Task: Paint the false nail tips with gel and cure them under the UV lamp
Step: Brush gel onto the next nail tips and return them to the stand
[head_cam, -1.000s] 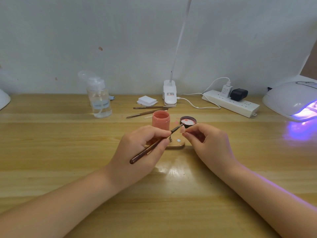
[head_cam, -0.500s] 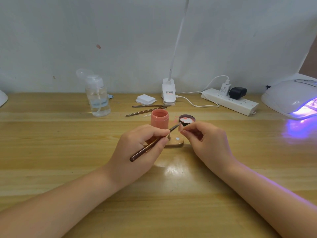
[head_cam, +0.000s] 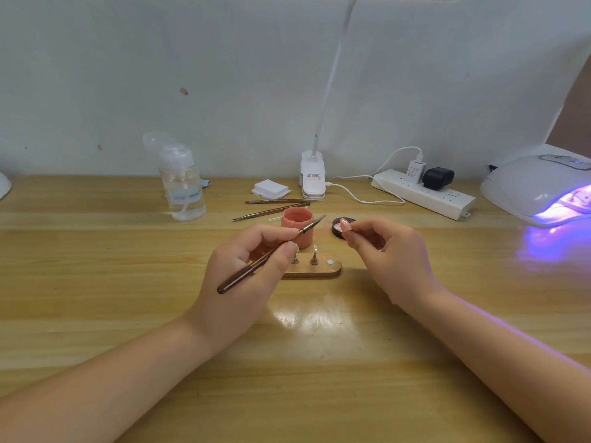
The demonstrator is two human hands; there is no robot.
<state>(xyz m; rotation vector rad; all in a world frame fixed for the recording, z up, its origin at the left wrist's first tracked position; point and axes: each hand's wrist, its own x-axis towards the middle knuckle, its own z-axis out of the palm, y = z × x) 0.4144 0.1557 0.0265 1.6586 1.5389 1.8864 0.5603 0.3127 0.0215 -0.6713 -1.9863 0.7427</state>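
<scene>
Two hands now parted: left hand (head_cam: pixel 246 266) gripping brush (head_cam: pixel 271 254), drawn back from tip (head_cam: pixel 344 224) pinched in right hand (head_cam: pixel 390 251). Coat probably done; lamp (head_cam: pixel 540 190) far right of it.

left hand (head_cam: pixel 246 266) curled pinching, right hand (head_cam: pixel 388 251) curled pinching

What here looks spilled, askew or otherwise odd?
Little stands out. The white UV lamp glows violet though no nail tip shows inside it. The round dark jar lid lies off the open coral gel jar. Nothing looks spilled or damaged.
</scene>
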